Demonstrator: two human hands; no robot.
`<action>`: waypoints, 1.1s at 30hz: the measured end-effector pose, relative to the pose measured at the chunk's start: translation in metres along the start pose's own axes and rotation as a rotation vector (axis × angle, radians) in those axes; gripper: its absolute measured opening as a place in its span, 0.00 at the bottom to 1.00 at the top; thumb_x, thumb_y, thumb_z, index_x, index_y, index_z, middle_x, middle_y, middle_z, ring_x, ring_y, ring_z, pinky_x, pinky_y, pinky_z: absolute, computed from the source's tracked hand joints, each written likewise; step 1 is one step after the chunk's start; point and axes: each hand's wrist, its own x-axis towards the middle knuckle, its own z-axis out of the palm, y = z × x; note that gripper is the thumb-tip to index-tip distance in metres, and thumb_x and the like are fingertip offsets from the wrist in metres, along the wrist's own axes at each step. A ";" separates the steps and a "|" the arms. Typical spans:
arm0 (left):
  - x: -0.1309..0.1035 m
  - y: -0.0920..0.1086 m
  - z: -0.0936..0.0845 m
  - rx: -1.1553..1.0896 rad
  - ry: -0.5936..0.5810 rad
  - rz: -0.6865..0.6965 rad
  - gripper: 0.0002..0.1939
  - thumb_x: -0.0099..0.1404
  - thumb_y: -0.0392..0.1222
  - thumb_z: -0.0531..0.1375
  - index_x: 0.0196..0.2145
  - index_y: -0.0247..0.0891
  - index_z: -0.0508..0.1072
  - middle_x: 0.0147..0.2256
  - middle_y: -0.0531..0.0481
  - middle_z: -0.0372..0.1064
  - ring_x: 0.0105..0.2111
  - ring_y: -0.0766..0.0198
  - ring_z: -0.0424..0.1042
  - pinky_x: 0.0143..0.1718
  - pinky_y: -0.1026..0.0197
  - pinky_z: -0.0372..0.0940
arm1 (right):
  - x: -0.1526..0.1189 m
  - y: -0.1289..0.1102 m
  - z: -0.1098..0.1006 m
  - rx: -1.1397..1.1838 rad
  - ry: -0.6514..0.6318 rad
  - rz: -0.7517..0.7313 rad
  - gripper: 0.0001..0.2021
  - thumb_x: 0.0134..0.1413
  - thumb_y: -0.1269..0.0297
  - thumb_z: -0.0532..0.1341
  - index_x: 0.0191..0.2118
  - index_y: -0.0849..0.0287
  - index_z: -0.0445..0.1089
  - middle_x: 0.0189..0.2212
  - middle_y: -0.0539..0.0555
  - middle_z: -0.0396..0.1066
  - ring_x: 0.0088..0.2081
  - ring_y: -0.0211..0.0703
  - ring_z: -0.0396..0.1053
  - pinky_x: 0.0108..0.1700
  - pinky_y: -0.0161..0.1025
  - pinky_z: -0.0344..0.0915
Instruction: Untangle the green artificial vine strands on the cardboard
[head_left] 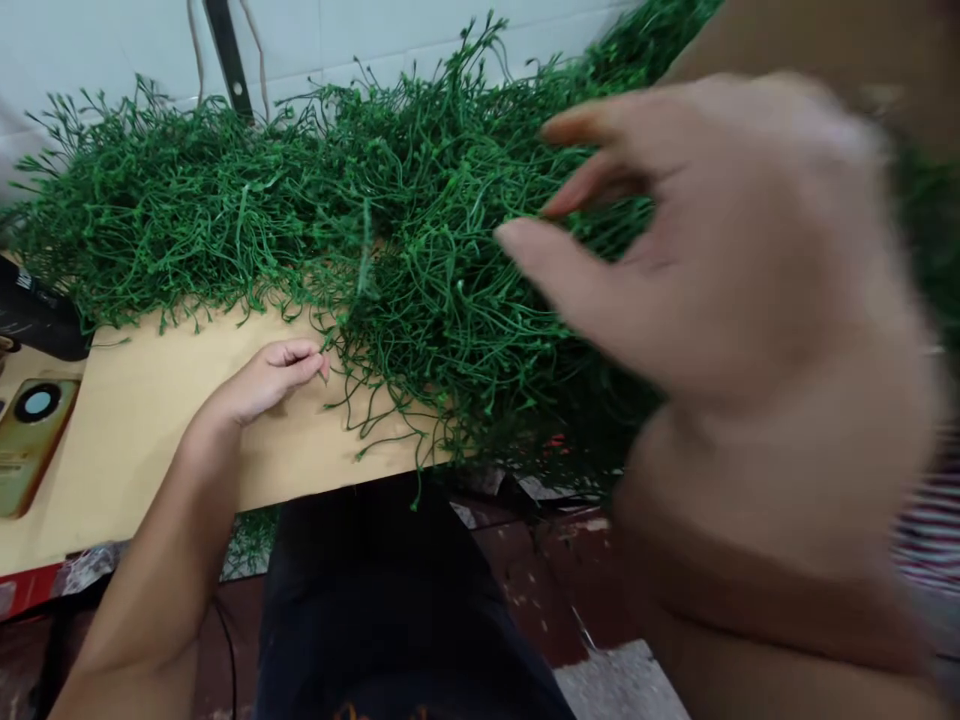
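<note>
As blurred right hand [739, 250] hides green stems [465, 270] — grip unclear | left hand [277, 378] pinched, contents unclear | phone [26, 455] leftward

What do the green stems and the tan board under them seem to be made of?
Green stems: probably soft plastic, slightly shiny; thin, curling strands show pale glints.
Tan board: perhaps cardboard or wood-based sheet, matt; plain surface, thin edge. I cannot tell which.

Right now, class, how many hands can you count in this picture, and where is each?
2: the left hand over the tan board, beside the green stems; the right hand, blurred, in front of the stems. No other shows.
</note>
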 end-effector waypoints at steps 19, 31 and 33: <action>-0.006 0.003 -0.023 -0.082 0.326 0.076 0.06 0.47 0.39 0.63 0.24 0.34 0.74 0.25 0.49 0.68 0.26 0.68 0.63 0.29 0.66 0.60 | 0.013 -0.017 0.121 0.022 -0.096 0.001 0.06 0.55 0.66 0.52 0.34 0.58 0.66 0.35 0.56 0.67 0.43 0.48 0.57 0.44 0.46 0.52; -0.002 -0.001 -0.020 0.006 0.479 0.247 0.08 0.52 0.43 0.62 0.24 0.34 0.72 0.20 0.53 0.64 0.23 0.69 0.62 0.28 0.66 0.60 | 0.019 -0.028 0.127 -0.034 -0.241 -0.074 0.06 0.54 0.67 0.55 0.37 0.61 0.65 0.38 0.58 0.65 0.44 0.48 0.57 0.45 0.46 0.53; -0.001 0.001 -0.019 0.028 0.522 0.229 0.10 0.53 0.43 0.63 0.21 0.34 0.70 0.17 0.54 0.60 0.20 0.72 0.58 0.24 0.68 0.56 | 0.020 -0.026 0.127 0.000 -0.234 -0.087 0.10 0.53 0.65 0.57 0.41 0.62 0.64 0.41 0.59 0.62 0.46 0.49 0.57 0.47 0.46 0.54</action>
